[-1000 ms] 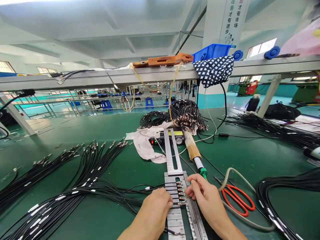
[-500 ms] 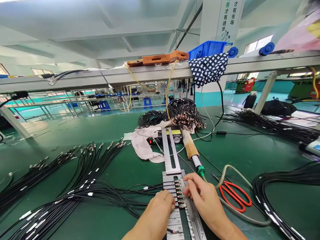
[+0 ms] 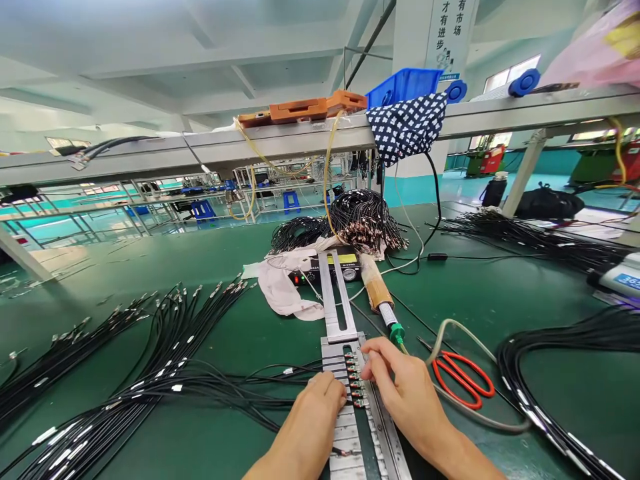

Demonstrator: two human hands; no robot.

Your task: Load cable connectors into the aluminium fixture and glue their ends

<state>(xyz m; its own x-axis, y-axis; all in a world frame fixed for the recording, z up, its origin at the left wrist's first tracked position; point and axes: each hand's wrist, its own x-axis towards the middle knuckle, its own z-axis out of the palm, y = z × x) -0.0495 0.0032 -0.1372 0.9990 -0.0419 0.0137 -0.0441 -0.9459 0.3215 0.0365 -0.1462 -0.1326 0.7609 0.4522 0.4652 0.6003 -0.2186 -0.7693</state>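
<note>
Counter: green-topped surface [image 3: 465, 293], carrying all the work.
Cable bundle: black cables [image 3: 150, 387] with white tags, fanned over the left part of the counter; several strands run toward the fixture.
Slotted fixture: long metal comb plate [image 3: 346, 432] between the hands, with a rail along its right side. Slots at its far end are occupied; nearer ones mostly bare.
Control box: black unit with yellow label [image 3: 349, 259], red light lit, beyond the fixture.
Right hand: over the rail [image 3: 407, 390], fingers loosely curled, tips just beside the connectors; cannot tell whether they are apart or pinching one.
Left hand: at the plate's left edge [image 3: 315, 408], fingers bent together near the nearest occupied slot; cannot tell whether they are clamped on a cable.
Connector row: small cable-end connectors [image 3: 354, 375] side by side across the plate's gap, between both hands.
Single cable end: lying across the plate [image 3: 342, 453], nearer the wearer than the row.
Step in hand: judged as seating and aligning cable ends in the slots.
Next move requirement: steady cable at left, light fingertip adjustment at right, neighbouring connectors undisturbed.
</note>
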